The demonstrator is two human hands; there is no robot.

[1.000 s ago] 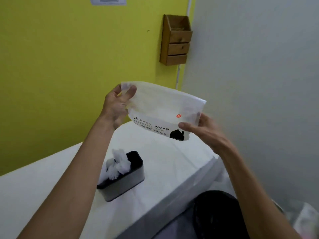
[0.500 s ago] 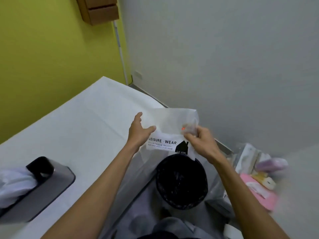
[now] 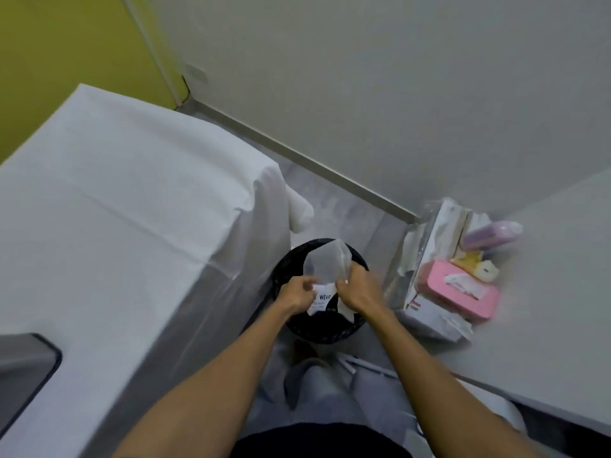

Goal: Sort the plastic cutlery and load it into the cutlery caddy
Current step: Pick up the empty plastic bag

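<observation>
I hold a translucent white plastic bag [image 3: 325, 264] with black "WEAR" print over the black waste bin [image 3: 291, 259] on the floor. My left hand [image 3: 296, 294] grips the bag's lower left part. My right hand [image 3: 358, 289] grips its right side, and the bag is crumpled between the two hands. The grey cutlery caddy [image 3: 26, 365] with its black rim shows only as a corner at the left edge, on the white table [image 3: 115, 193]. No cutlery is visible.
A clear bag of packets [image 3: 433, 259] with a pink tissue box [image 3: 459, 289] lies on the floor right of the bin. A grey surface [image 3: 562, 309] stands at the right. Grey wall and skirting run behind.
The view has swung down and right from the table to the floor bin. Both hands lowered the bag from chest height to just above the bin and crumpled it together.
</observation>
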